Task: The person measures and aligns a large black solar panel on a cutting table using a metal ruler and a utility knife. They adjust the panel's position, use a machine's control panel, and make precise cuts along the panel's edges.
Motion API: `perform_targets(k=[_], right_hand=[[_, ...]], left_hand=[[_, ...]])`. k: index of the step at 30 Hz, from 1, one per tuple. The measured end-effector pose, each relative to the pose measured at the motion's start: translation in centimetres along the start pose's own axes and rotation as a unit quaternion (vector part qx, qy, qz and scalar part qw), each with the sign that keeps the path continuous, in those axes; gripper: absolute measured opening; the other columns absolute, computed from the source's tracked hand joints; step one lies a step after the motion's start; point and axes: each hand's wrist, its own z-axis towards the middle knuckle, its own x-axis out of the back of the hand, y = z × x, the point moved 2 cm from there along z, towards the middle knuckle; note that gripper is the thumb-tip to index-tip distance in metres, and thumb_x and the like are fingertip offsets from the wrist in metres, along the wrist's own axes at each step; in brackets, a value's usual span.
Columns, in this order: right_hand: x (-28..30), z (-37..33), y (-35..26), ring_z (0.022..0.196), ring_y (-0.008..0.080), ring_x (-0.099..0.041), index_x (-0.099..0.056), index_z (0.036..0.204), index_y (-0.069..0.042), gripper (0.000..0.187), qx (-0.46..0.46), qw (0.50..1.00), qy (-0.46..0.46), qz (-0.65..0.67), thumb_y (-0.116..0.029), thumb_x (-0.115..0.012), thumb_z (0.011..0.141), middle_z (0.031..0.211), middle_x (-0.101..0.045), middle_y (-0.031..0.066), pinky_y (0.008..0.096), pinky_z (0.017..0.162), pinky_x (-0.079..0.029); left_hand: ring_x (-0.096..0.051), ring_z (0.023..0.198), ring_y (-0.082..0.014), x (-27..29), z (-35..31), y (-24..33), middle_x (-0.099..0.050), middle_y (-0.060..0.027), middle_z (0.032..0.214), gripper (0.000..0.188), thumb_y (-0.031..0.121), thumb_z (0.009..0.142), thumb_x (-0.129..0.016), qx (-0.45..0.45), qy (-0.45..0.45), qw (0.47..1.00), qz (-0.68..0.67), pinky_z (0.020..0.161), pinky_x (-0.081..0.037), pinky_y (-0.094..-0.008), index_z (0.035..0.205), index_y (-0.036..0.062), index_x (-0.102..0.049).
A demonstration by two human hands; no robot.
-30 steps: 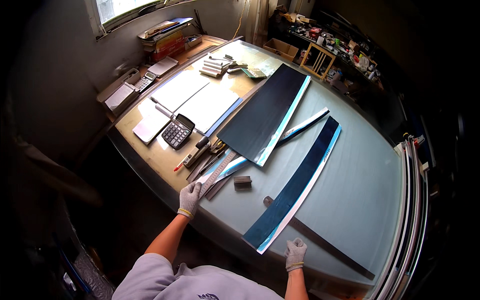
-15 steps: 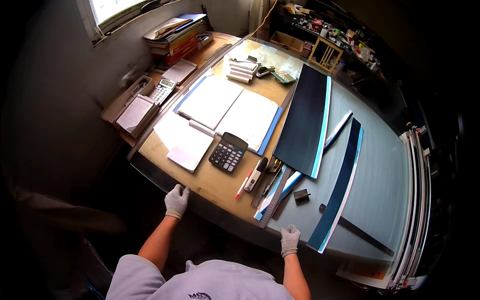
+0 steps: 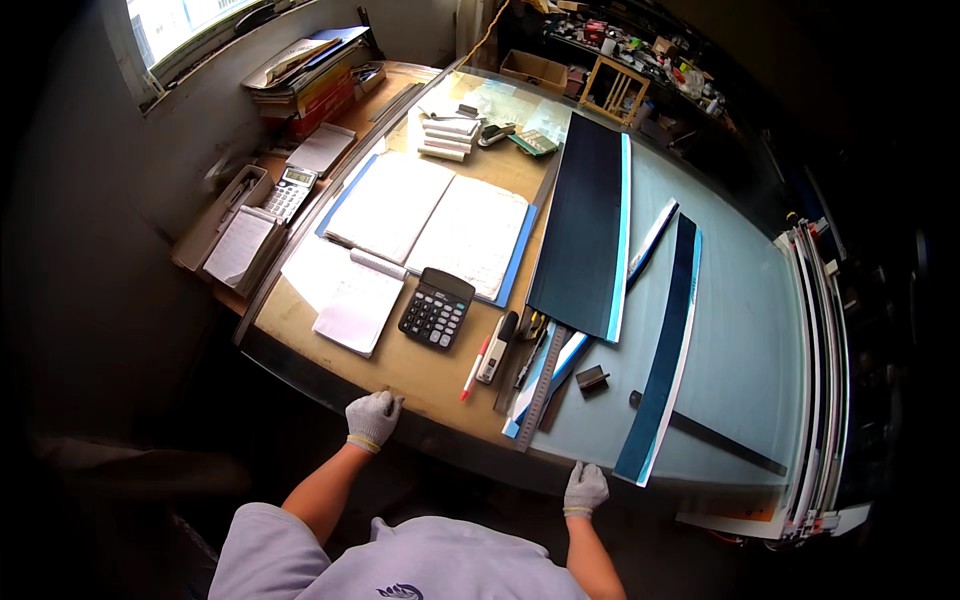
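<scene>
My left hand (image 3: 374, 419), in a pale grey knit glove, is curled closed at the table's near edge, below the black desk calculator (image 3: 437, 308). My right hand (image 3: 586, 489), gloved the same, makes a loose fist by the near edge, left of the lower end of a narrow dark-blue strip (image 3: 660, 350) with a white border. Neither hand shows anything in it. Between them, farther in, lie a red-capped pen (image 3: 474, 370), a stapler (image 3: 497, 348) and a steel ruler (image 3: 541, 390). A small dark block (image 3: 592, 380) sits beyond my right hand.
An open ledger (image 3: 430, 220) and a notepad (image 3: 358, 308) lie on the table's brown left part. A wide dark-blue panel (image 3: 580, 230) covers the middle. A black bar (image 3: 715, 436) passes under the narrow strip. Long profiles (image 3: 810, 380) line the right edge; a cluttered bench (image 3: 640, 50) stands behind.
The view has turned slightly, so the table's contents sit farther left. My left hand has moved right along the near edge. My right hand stays close to the narrow strip's lower end.
</scene>
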Motion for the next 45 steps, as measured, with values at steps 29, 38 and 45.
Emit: perform_targets(k=[29,38,45], right_hand=[[9.7,-7.0,33.2,0.065,0.0412,-0.057,-0.055,0.071,-0.004,0.033,-0.199,0.951,-0.052,0.231,-0.026,-0.071,0.089,0.068,-0.055,0.0195,0.0451,0.057,-0.045],[14.7,-18.1,39.6,0.076,0.0452,-0.060,-0.060,0.081,-0.002,0.034,-0.459,0.877,-0.053,0.132,-0.033,-0.068,0.091,0.078,-0.062,0.0242,0.0468,0.063,-0.047],[15.5,-21.5,39.6,0.078,0.0437,-0.064,-0.063,0.087,-0.002,0.040,-0.513,0.843,-0.061,0.152,-0.041,-0.063,0.093,0.081,-0.065,0.0223,0.0495,0.067,-0.050]], left_hand=[[-0.045,0.134,-0.0387,-12.2,-9.3,48.4,-0.049,-0.0162,0.146,0.063,0.036,0.086,-0.068,-0.404,-0.233,0.875,-0.132,0.111,-0.034,-0.0516,0.141,0.0125,-0.050],[-0.018,0.151,-0.0373,-16.2,-5.9,47.7,-0.024,-0.0145,0.164,0.075,0.038,0.092,-0.059,-0.225,-0.263,0.937,0.042,0.124,-0.011,-0.0493,0.156,0.0083,-0.031],[-0.016,0.151,-0.0394,-15.7,-5.7,50.8,-0.021,-0.0188,0.163,0.081,0.028,0.083,-0.071,-0.327,-0.263,0.908,0.001,0.123,-0.011,-0.0531,0.153,0.0073,-0.035]])
